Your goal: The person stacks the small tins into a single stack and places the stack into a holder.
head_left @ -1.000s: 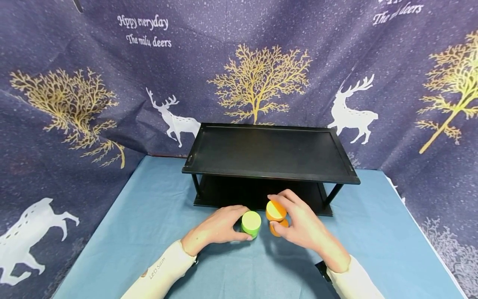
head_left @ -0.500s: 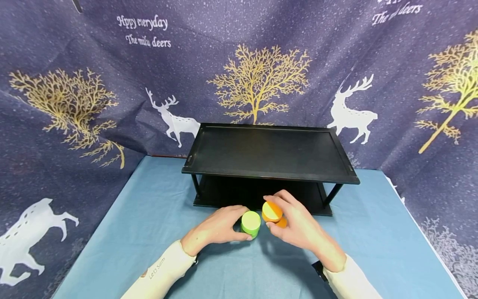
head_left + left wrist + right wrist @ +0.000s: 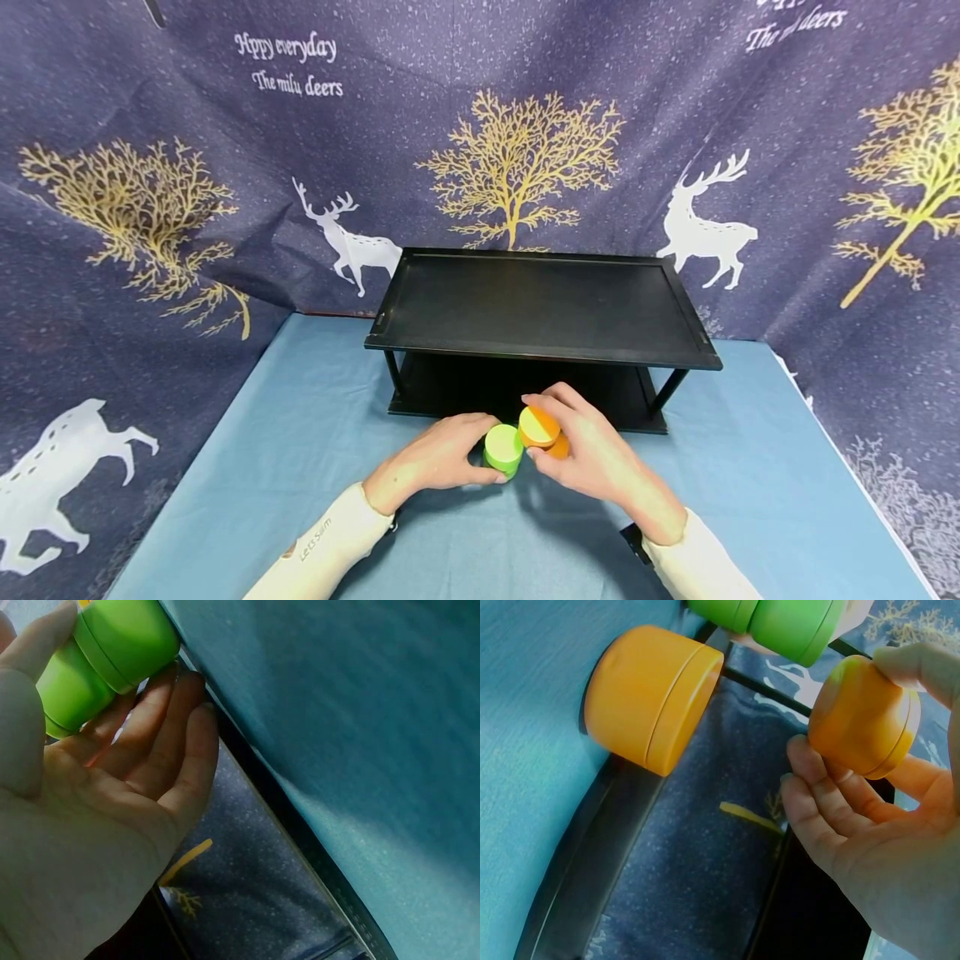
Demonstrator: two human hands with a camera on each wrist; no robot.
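My left hand (image 3: 442, 450) holds two small round green jars (image 3: 503, 448) stacked on the blue-covered table, thumb and fingertips around them. In the left wrist view the lower green jar (image 3: 131, 641) meets the cloth, with the upper green jar (image 3: 71, 690) on it. My right hand (image 3: 588, 437) pinches an orange jar (image 3: 862, 716) between thumb and fingers, raised above the table. Right beside the green stack, this raised jar overlaps its edge in the head view. A second orange jar (image 3: 652, 697) stands on the cloth below my right hand, apart from the held one.
Behind the jars stands a black two-tier rack (image 3: 536, 308), its lower shelf (image 3: 457, 387) close past my fingertips. A dark blue cloth (image 3: 465, 125) with deer and trees hangs behind the table (image 3: 315, 392).
My right hand has moved left with the orange jar, bringing it up beside the green stack. My left hand and the green jars have stayed in place.
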